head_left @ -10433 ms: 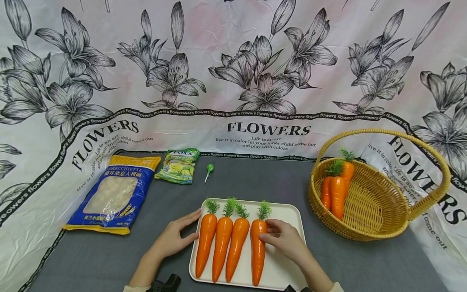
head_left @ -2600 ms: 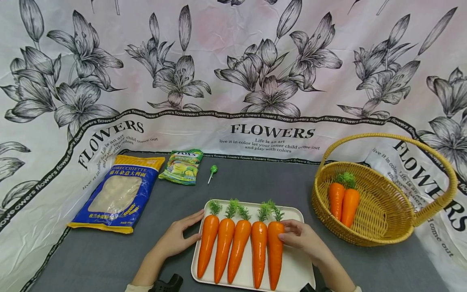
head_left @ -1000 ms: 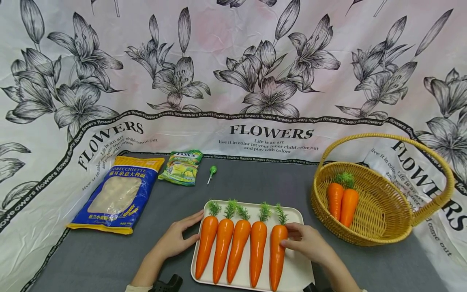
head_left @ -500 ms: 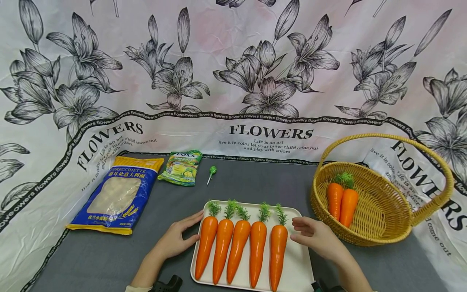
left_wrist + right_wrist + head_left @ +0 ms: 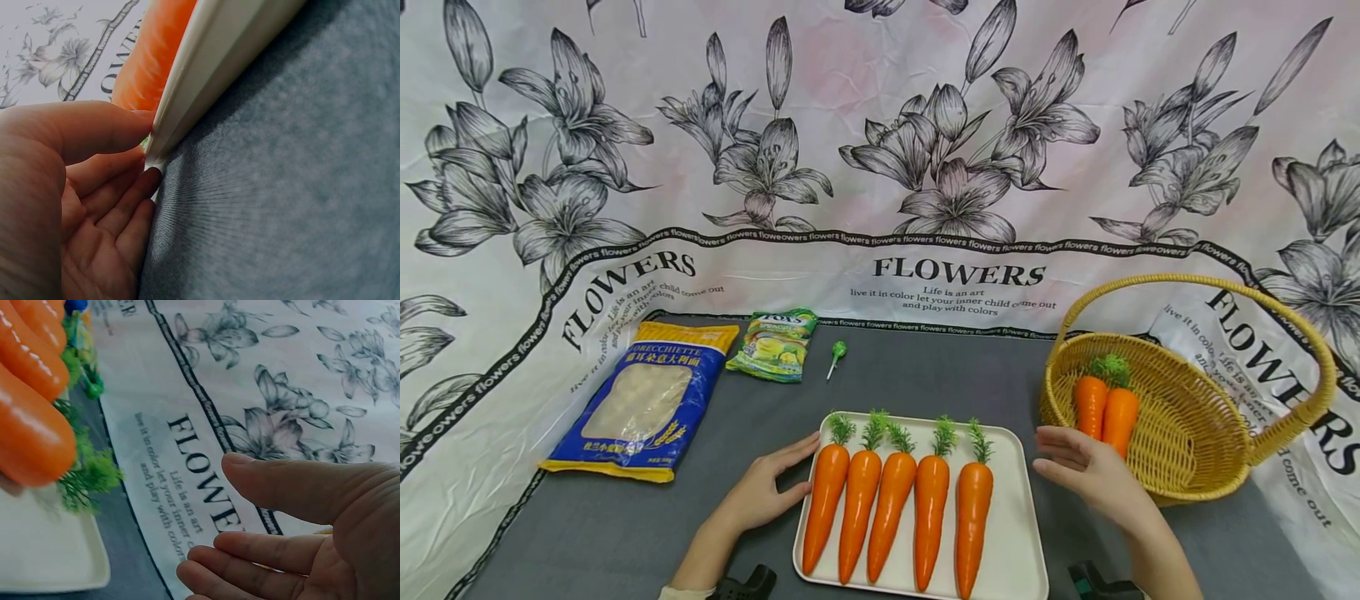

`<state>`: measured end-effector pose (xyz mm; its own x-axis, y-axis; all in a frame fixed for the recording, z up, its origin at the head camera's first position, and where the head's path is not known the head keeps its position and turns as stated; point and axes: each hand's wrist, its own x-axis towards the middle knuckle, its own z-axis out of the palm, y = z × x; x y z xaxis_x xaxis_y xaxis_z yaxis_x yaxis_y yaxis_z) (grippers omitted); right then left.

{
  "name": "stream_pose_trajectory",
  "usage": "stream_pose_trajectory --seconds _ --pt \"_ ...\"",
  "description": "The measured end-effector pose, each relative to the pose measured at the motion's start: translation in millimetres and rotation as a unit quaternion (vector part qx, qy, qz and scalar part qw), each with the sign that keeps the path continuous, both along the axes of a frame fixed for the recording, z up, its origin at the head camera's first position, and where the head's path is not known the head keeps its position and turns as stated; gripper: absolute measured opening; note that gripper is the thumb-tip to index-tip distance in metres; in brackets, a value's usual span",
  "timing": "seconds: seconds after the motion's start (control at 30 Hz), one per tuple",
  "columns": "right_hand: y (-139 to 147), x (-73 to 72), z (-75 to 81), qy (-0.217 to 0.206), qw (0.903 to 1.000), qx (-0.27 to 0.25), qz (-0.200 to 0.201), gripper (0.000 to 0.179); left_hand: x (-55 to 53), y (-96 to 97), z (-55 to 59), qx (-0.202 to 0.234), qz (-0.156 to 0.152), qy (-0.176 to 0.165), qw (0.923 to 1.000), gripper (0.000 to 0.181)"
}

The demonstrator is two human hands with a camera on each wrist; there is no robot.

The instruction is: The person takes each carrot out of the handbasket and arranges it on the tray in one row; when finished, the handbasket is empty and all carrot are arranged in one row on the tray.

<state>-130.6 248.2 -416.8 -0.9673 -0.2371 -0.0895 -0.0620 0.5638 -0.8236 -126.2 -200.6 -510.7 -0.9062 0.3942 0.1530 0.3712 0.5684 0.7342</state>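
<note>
Several orange carrots with green tops lie side by side on a cream tray [image 5: 1015,525], tops away from me. The rightmost carrot [image 5: 973,525] sits a little apart from its neighbour [image 5: 931,521]. My left hand [image 5: 760,492] rests at the tray's left edge; in the left wrist view its thumb [image 5: 106,128] touches the rim. My right hand [image 5: 1093,475], holding nothing, hovers between tray and wicker basket [image 5: 1195,442], its fingers loosely extended. Inside the basket are two more carrots [image 5: 1090,404], one [image 5: 1122,412] partly hidden behind that hand.
A blue and yellow pasta bag [image 5: 640,400] lies at the left. Behind the tray are a green candy packet [image 5: 772,346] and a green lollipop [image 5: 838,352]. The basket's tall handle [image 5: 1195,279] arches over it. A floral cloth [image 5: 955,192] hangs at the back.
A carrot has gone from the basket to the tray's right side. My right hand shifted it slightly right, let go and moved right towards the basket. My left hand stayed at the tray edge.
</note>
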Motion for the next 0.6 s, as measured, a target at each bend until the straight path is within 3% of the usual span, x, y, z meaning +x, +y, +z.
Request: stream_pose_trajectory --seconds 0.33,0.6 --pt "34 -6.6 19.7 0.066 0.9968 -0.026 -0.037 0.050 0.3 -0.5 0.0 0.003 0.001 -0.009 1.0000 0.055" --pt "65 -21.9 33.4 0.112 0.9923 -0.016 -0.051 0.048 0.2 -0.7 0.6 0.004 -0.001 -0.013 0.9999 0.055"
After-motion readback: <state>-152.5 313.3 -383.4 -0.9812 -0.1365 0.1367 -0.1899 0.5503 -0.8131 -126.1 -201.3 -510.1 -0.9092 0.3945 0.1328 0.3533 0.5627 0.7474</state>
